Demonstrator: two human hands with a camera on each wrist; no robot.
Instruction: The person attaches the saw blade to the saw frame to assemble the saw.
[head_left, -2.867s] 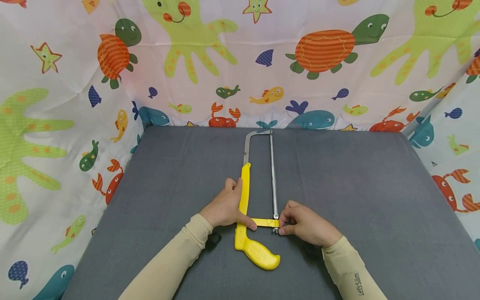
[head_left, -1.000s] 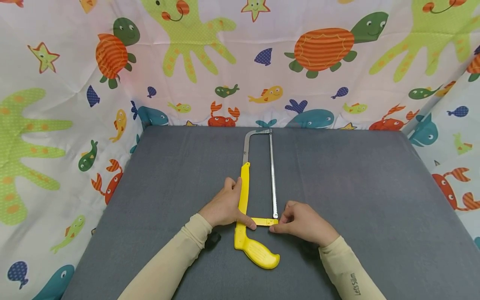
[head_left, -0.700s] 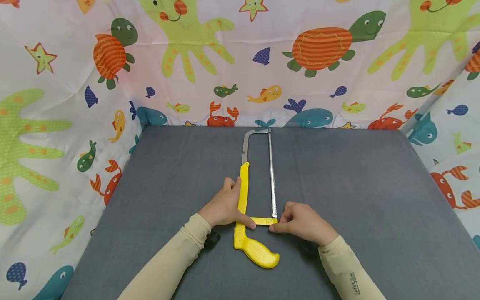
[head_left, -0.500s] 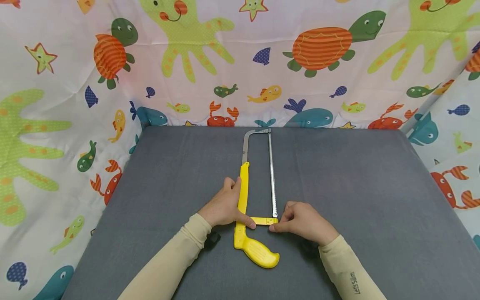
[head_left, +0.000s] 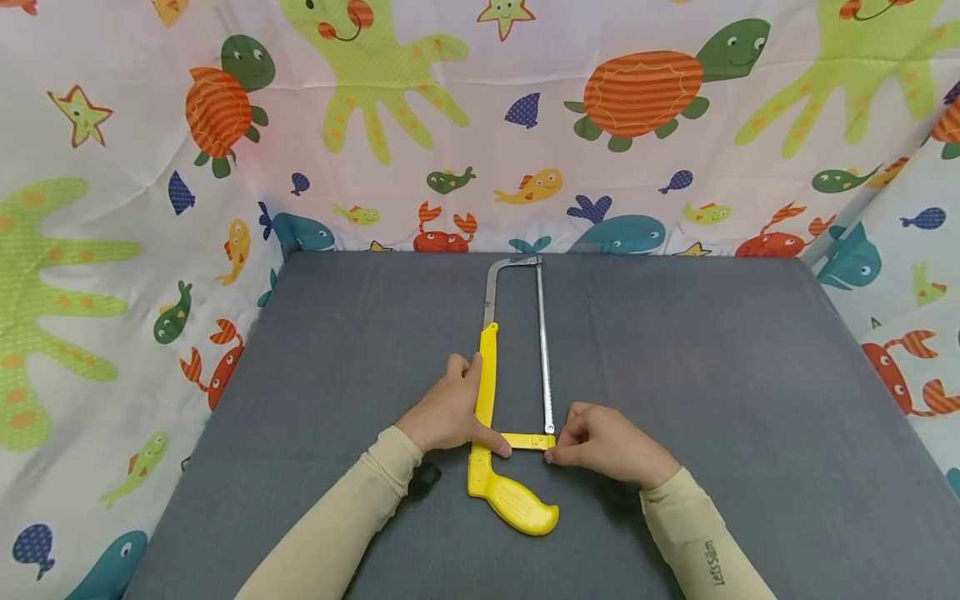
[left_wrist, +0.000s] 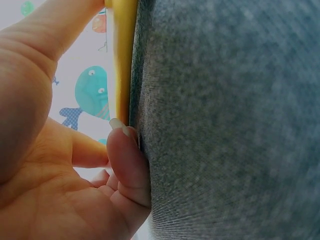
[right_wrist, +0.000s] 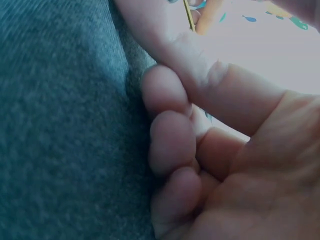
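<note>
A hacksaw with a yellow handle and grip bar lies flat on the grey surface, its silver frame end pointing away from me. Its blade runs along the right side. My left hand holds the yellow bar, thumb across the short yellow crosspiece; the left wrist view shows the bar's yellow edge beside the fingers. At the blade's near end my right hand pinches the wing nut, which thumb and forefinger hide. In the right wrist view its other fingers are curled against the cloth.
Grey cloth covers the table around the saw. A white curtain printed with sea animals stands along the back and both sides. A small dark object shows beside the left wrist.
My right thumb has moved in over the wing nut, which showed below the crosspiece earlier, and has just shifted slightly right. The left hand and hacksaw stay in place.
</note>
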